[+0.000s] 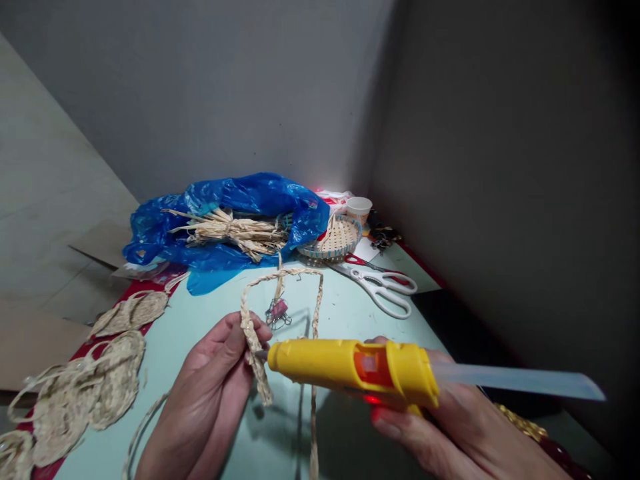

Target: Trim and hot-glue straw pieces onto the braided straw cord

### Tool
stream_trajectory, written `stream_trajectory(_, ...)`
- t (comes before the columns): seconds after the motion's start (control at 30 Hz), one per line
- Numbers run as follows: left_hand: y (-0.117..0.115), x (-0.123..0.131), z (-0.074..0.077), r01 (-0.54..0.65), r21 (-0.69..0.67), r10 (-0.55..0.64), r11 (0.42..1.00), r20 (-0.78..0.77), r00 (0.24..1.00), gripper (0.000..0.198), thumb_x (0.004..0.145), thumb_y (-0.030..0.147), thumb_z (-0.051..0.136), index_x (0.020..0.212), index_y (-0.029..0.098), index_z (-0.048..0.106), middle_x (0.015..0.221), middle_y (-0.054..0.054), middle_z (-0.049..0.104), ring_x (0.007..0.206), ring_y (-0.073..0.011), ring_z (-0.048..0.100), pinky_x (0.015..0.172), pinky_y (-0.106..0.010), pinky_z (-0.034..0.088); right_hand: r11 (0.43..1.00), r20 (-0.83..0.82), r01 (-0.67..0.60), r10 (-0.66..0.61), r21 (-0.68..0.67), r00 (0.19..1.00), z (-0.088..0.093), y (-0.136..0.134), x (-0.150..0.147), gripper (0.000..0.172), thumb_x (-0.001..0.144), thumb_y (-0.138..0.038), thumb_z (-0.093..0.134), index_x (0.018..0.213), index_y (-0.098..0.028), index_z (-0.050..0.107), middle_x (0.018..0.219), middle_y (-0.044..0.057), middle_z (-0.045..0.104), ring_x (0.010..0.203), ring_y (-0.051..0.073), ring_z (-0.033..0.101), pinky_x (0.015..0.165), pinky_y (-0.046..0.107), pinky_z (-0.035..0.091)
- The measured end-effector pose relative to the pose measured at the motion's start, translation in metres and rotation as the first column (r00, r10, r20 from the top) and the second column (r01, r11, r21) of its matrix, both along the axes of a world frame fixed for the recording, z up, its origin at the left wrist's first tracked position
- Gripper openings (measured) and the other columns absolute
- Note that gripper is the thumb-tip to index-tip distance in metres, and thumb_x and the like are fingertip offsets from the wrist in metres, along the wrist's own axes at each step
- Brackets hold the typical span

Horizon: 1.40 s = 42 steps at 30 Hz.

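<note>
My left hand (pixel 215 380) pinches a braided straw cord (pixel 249 327) near one of its ends, which hangs below the fingers. From there the cord loops up and over, then drops down the middle of the view behind the glue gun. My right hand (pixel 450 427) is wrapped round a yellow hot glue gun (pixel 320 360), with a clear glue stick (pixel 520 381) jutting from its back and a red light glowing underneath. The gun's nozzle touches, or nearly touches, the cord beside my left fingertips. Binder clips (pixel 279 312) lie on the table just beyond the left hand.
Coiled straw braid pieces (pixel 117 377) lie along the left edge. At the back sit a blue plastic bag (pixel 260 187) with a straw bundle (pixel 235 230), a woven basket (pixel 335 239) and a cup (pixel 359 208). White-handled scissors (pixel 385 287) rest at right.
</note>
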<state>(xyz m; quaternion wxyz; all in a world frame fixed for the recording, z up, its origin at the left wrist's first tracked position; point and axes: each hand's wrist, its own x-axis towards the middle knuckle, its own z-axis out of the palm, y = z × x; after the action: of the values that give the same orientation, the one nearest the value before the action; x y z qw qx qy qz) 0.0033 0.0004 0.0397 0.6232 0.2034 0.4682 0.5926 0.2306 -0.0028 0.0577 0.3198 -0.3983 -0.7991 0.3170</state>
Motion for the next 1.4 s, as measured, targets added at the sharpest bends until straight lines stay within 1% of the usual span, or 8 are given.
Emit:
stream_trajectory(0.2, 0.0030, 0.0016, 0.0037, -0.062, -0.052, 0.062, 0.997, -0.002, 0.998, 0.010, 0.090, 0.017, 0.059, 0.083, 0.018, 0.067, 0.081, -0.004, 0.062, 0.076, -0.0131, 0.058, 0.067, -0.018, 0.051, 1.000, 0.007, -0.009, 0.009, -0.019, 1.000, 0.0015, 0.0011, 0.0022, 0.018, 0.091, -0.032, 0.054, 0.092, -0.024, 0.070, 0.082, 0.002, 0.070, 0.076, 0.020, 0.068, 0.069, 0.024, 0.058)
stream_trajectory(0.37, 0.0051, -0.0001, 0.0033, -0.051, -0.037, 0.052, 0.998, 0.007, 0.999, 0.006, 0.087, 0.020, 0.064, 0.083, 0.018, 0.067, 0.079, -0.003, 0.061, 0.071, -0.0124, 0.056, 0.066, -0.020, 0.052, 0.998, 0.050, -0.004, 0.007, -0.057, 0.999, 0.0021, -0.0004, 0.0045, 0.017, 0.091, -0.032, 0.053, 0.091, -0.025, 0.069, 0.085, 0.003, 0.070, 0.084, 0.021, 0.069, 0.068, 0.022, 0.058)
stream_trajectory(0.67, 0.0062, 0.0051, 0.0103, -0.108, -0.067, 0.109, 0.992, 0.014, 0.994, 0.006, 0.085, 0.018, 0.065, 0.080, 0.017, 0.068, 0.074, -0.002, 0.060, 0.061, -0.0100, 0.053, 0.060, -0.019, 0.053, 0.999, 0.061, 0.038, -0.036, -0.025, 0.998, -0.0018, -0.0027, 0.0059, 0.014, 0.089, -0.034, 0.056, 0.086, -0.026, 0.067, 0.091, 0.002, 0.073, 0.081, 0.020, 0.072, 0.064, 0.020, 0.058)
stream_trajectory(0.87, 0.0076, 0.0045, 0.0105, -0.135, -0.073, 0.135, 0.988, 0.003, 0.991, 0.007, 0.086, 0.017, 0.064, 0.080, 0.016, 0.068, 0.075, -0.002, 0.060, 0.063, -0.0102, 0.055, 0.061, -0.019, 0.054, 0.998, 0.075, 0.048, -0.046, -0.033, 0.996, -0.0008, -0.0030, 0.0070, 0.015, 0.087, -0.036, 0.057, 0.082, -0.025, 0.064, 0.093, 0.002, 0.073, 0.075, 0.019, 0.071, 0.059, 0.020, 0.058)
stream_trajectory(1.0, 0.0084, 0.0033, 0.0084, -0.106, -0.067, 0.107, 0.992, 0.014, 0.994, 0.006, 0.088, 0.017, 0.062, 0.083, 0.017, 0.067, 0.078, -0.002, 0.060, 0.066, -0.0107, 0.055, 0.064, -0.020, 0.054, 0.999, 0.065, 0.015, -0.011, -0.051, 0.998, 0.0012, -0.0012, 0.0062, 0.011, 0.087, -0.030, 0.057, 0.087, -0.025, 0.067, 0.089, 0.001, 0.072, 0.075, 0.018, 0.070, 0.061, 0.019, 0.057)
stream_trajectory(1.2, 0.0030, 0.0035, 0.0063, 0.002, -0.055, -0.001, 0.998, 0.021, 1.000, 0.006, 0.086, 0.017, 0.064, 0.081, 0.019, 0.064, 0.079, -0.001, 0.058, 0.068, -0.0111, 0.054, 0.065, -0.019, 0.050, 1.000, -0.011, -0.018, 0.018, -0.011, 1.000, -0.0020, 0.0012, 0.0013, 0.020, 0.092, -0.034, 0.053, 0.098, -0.024, 0.070, 0.089, 0.003, 0.071, 0.082, 0.021, 0.069, 0.069, 0.024, 0.058)
stream_trajectory(1.27, 0.0024, 0.0036, 0.0062, -0.003, -0.059, 0.004, 0.998, 0.016, 1.000, 0.007, 0.086, 0.016, 0.065, 0.080, 0.019, 0.064, 0.079, -0.001, 0.057, 0.069, -0.0110, 0.054, 0.066, -0.018, 0.050, 1.000, -0.006, -0.030, 0.030, -0.004, 1.000, -0.0024, 0.0013, 0.0010, 0.020, 0.092, -0.032, 0.052, 0.098, -0.023, 0.070, 0.088, 0.004, 0.070, 0.082, 0.021, 0.069, 0.069, 0.023, 0.058)
stream_trajectory(1.4, 0.0048, 0.0037, 0.0062, -0.027, -0.064, 0.029, 0.998, 0.028, 0.999, 0.007, 0.088, 0.017, 0.062, 0.082, 0.018, 0.065, 0.080, -0.002, 0.058, 0.070, -0.0109, 0.054, 0.067, -0.017, 0.050, 0.999, -0.015, -0.041, 0.041, -0.008, 0.999, -0.0007, 0.0020, 0.0018, 0.018, 0.091, -0.028, 0.051, 0.092, -0.023, 0.068, 0.081, 0.002, 0.069, 0.071, 0.017, 0.066, 0.062, 0.020, 0.055)
